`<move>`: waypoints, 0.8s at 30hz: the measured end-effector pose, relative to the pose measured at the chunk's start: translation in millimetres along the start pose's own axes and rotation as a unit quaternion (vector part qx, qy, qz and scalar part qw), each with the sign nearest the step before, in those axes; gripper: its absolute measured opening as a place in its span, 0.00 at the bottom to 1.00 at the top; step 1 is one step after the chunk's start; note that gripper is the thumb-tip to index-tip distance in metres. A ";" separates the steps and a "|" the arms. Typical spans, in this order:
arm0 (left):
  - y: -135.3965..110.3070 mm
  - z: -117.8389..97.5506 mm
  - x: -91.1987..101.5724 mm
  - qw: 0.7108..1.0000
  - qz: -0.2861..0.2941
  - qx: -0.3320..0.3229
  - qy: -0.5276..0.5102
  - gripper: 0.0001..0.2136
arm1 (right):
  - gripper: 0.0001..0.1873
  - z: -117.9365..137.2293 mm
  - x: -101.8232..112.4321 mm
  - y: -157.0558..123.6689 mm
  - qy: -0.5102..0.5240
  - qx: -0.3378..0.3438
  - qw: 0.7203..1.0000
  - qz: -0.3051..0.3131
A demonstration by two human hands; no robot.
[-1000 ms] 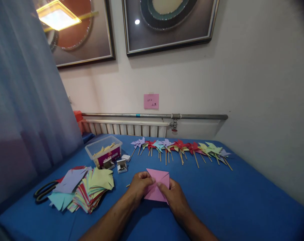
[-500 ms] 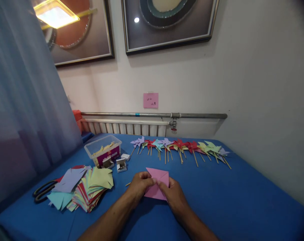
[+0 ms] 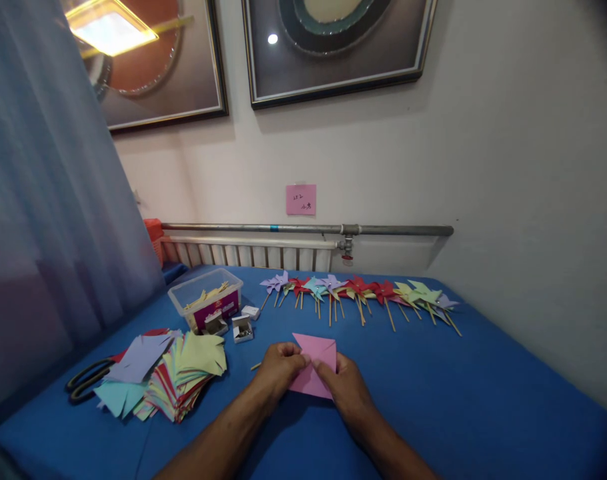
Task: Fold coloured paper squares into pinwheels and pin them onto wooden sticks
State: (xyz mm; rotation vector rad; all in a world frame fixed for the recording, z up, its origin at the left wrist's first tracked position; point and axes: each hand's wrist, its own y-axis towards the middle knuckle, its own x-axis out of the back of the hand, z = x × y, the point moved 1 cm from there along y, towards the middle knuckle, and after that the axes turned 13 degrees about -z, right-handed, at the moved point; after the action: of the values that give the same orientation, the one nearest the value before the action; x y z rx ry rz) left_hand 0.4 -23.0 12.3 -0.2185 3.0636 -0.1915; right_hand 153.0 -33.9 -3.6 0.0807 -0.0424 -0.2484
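A pink paper square (image 3: 317, 383) with slits running in from its corners is held between my two hands over the blue-covered table. My left hand (image 3: 280, 368) grips its left side, the thumb near the middle of the sheet. On the right side, my right hand (image 3: 344, 381) is closed on it with the thumb on top and the fingers behind. Both thumbs lie close together near the paper's centre. The end of a thin stick (image 3: 255, 366) shows beside my left wrist; the rest of it is hidden.
Cut paper sheets (image 3: 186, 373) lie piled at left, beside scissors (image 3: 86, 383). Behind them stand a clear tub (image 3: 206, 293) of sticks and a small open box (image 3: 242, 329) of metal bits. Finished pinwheels (image 3: 358, 287) line the table's back, before a radiator (image 3: 253, 255).
My left thumb has drawn back slightly from the right thumb, leaving a small gap at the paper's centre. Everything else stays where it was.
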 end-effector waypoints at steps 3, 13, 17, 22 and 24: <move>-1.3 0.3 -0.5 1.000 0.001 0.009 -0.006 0.15 | 0.23 -1.4 -0.4 0.1 -0.004 0.001 1.000 0.008; 2.0 4.2 -0.4 1.000 0.006 0.014 -0.024 0.16 | 0.26 1.3 -1.4 -1.2 0.043 -0.006 0.999 0.030; 0.1 2.3 -2.0 0.999 0.001 0.024 -0.027 0.15 | 0.26 -3.5 -1.8 1.2 0.114 -0.019 0.993 0.024; -6.0 -4.8 -4.1 1.000 -0.008 0.023 -0.013 0.11 | 0.22 -6.1 -4.2 0.5 0.201 -0.047 0.978 0.014; -8.0 -7.3 -4.5 1.000 -0.014 0.026 -0.005 0.11 | 0.23 -1.8 -4.2 -0.5 0.223 -0.049 0.973 0.008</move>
State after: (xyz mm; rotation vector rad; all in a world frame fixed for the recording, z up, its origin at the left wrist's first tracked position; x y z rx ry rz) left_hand 5.3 -29.3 20.8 -0.2602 3.0426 -0.2711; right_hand 148.9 -33.3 -5.6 0.0357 0.4171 -0.2105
